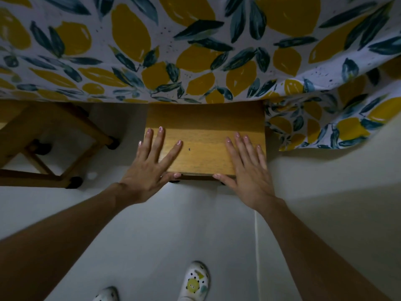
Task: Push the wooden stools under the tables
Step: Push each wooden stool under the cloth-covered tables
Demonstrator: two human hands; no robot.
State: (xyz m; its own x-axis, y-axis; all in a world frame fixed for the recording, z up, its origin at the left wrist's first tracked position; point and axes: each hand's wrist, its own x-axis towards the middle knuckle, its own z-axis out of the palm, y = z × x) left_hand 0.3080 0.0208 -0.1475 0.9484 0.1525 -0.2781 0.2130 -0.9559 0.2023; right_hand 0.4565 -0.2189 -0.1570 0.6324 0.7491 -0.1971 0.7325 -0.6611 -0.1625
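A wooden stool stands straight ahead, its far part hidden under the edge of a table covered by a lemon-print cloth. My left hand lies flat on the seat's near left corner, fingers spread, thumb along the front edge. My right hand lies flat on the near right corner, thumb on the front edge. A second wooden stool stands to the left, mostly beneath the cloth, its legs and rungs showing.
The cloth hangs down in a fold right beside the stool. The floor is pale and bare. My two spotted white shoes show at the bottom. A thin white cord runs along the floor at right.
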